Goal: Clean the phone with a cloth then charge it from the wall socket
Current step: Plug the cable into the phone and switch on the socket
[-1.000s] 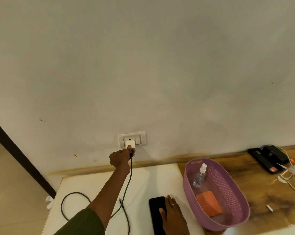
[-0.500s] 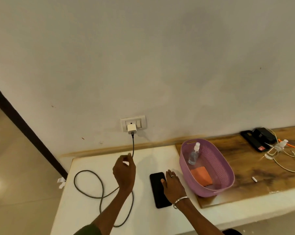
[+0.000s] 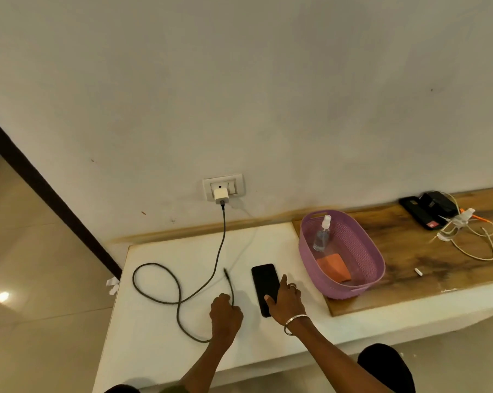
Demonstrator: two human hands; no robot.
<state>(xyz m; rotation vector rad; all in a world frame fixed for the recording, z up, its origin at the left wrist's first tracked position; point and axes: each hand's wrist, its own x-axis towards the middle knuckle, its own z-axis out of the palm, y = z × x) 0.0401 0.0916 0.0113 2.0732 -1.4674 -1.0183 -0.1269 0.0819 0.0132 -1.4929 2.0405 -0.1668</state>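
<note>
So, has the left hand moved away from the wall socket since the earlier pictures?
Yes. The left hand has come down from the wall socket to the white counter, where it now holds the cable beside the phone.

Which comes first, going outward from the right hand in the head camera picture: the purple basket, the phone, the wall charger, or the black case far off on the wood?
1. phone, under the right hand.
2. purple basket, just to its right.
3. wall charger, up at the socket.
4. black case, far right by the wall.
</note>
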